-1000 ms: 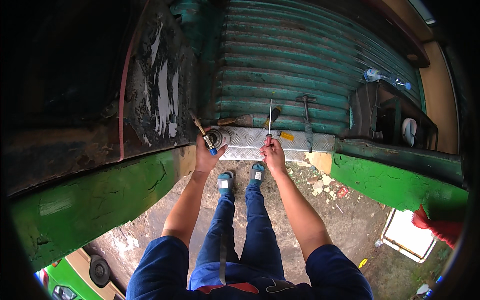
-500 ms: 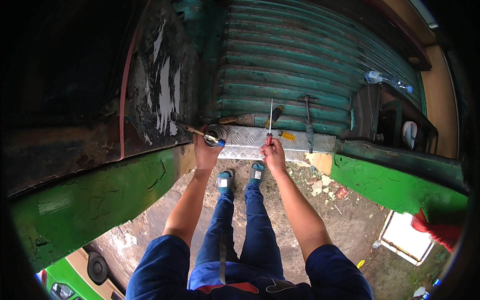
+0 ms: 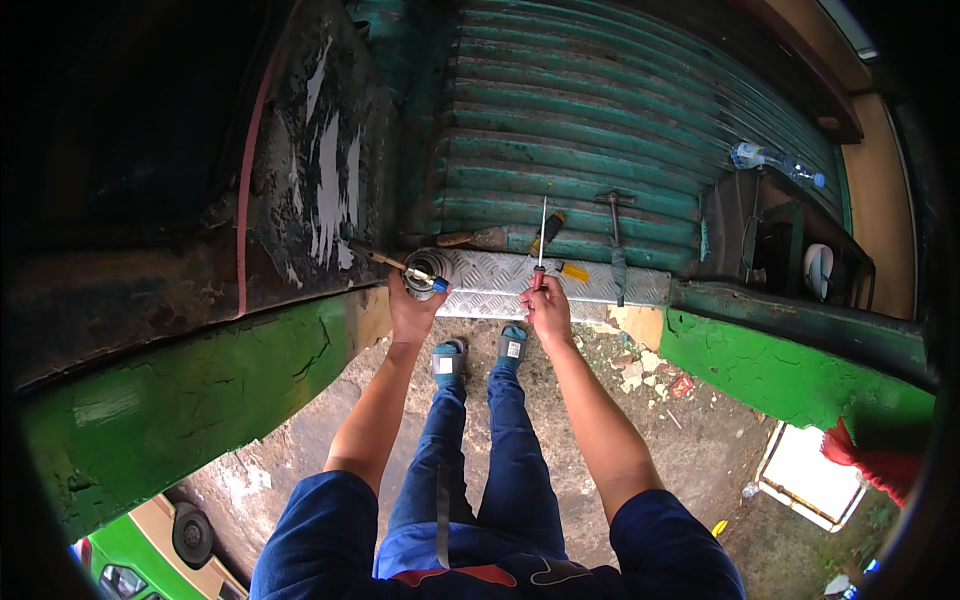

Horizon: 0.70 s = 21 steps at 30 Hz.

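My left hand [image 3: 410,316] is closed around the near left side of a round metal tin [image 3: 444,262] at the doorway's edge. Across the tin's top lies a slim brush-like tool [image 3: 385,259], brown at one end and white and blue at the other; its exact kind is unclear. My right hand [image 3: 548,308] grips the red handle of a screwdriver [image 3: 542,232], its long shaft pointing away from me. Close by lie a black-and-yellow-handled tool [image 3: 549,231], a yellow handle [image 3: 574,271], a T-shaped hammer-like tool [image 3: 617,245] and a scraper [image 3: 488,239].
A silver tread plate [image 3: 505,285] borders the ribbed teal floor [image 3: 570,120]. Green painted panels [image 3: 770,360] flank me. A plastic bottle [image 3: 775,162] lies at the far right beside a dark box-like frame [image 3: 735,225]. Rubble [image 3: 640,370] is scattered near my feet.
The tin in my left hand has shifted slightly left, showing more of its metal top. My right hand and the screwdriver have hardly moved.
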### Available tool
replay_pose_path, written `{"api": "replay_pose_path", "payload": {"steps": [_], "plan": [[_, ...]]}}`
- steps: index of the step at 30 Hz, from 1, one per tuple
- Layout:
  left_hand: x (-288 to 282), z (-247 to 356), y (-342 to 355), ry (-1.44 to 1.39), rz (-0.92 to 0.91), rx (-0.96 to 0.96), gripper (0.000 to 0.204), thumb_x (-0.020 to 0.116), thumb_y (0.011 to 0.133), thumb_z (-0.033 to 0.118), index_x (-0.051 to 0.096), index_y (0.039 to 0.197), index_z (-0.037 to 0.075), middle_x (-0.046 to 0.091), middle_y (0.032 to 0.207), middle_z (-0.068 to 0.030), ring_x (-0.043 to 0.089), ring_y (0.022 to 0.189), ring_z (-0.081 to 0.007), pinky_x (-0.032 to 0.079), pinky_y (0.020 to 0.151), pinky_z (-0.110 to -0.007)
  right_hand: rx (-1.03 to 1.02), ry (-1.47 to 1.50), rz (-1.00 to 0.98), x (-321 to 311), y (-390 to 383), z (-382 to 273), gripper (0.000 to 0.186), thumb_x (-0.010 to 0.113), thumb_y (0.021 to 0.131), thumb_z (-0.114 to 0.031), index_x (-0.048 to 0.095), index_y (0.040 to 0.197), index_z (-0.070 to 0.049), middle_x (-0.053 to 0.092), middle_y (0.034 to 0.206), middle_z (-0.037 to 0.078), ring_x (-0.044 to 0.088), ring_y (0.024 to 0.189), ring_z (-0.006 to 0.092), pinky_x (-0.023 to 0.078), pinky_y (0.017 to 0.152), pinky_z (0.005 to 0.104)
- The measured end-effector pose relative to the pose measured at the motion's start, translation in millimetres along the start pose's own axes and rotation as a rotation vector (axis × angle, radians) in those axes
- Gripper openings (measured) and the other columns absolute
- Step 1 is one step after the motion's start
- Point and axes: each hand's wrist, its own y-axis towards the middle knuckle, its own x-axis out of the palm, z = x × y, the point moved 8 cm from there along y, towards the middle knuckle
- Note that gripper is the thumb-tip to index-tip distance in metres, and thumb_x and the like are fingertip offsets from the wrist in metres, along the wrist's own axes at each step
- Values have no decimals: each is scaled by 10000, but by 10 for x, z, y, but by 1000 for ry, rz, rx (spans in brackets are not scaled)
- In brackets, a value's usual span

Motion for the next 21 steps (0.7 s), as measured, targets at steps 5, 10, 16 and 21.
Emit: {"api": "replay_pose_path", "payload": {"steps": [5,10,16,21], "plan": [[-32,-17,2,53,-15,41,864,903,656,81,405,1355,-22,581,1220,-145,566,1122,-226,462,982,-338,12,24,24,27,-65,-45,198,468,948,-83,542,1128,-49,649,857,57,579,699,94,440,543,244],[40,169,-3,177,-27,68,889,891,664,39,375,1386,-22,569,1240,-141,568,1132,-219,465,994,-329,-17,10,25,-30,-61,-19,208,466,948,-80,536,1141,-44,645,865,57,578,699,92,439,542,243],[9,-63,-45,-93,-19,13,949,921,629,159,399,1396,-38,529,1311,-202,524,1205,-296,405,1055,-375,-6,-5,8,-20,-55,13,216,472,952,-70,519,1162,-61,647,896,78,607,738,125,457,547,256],[-19,-183,-127,4,-42,-25,1007,928,631,167,353,1430,-42,493,1356,-206,502,1242,-288,399,1065,-392,-21,26,19,-64,-38,58,197,477,954,-83,532,1139,-46,643,859,56,581,700,97,440,544,249]]}}
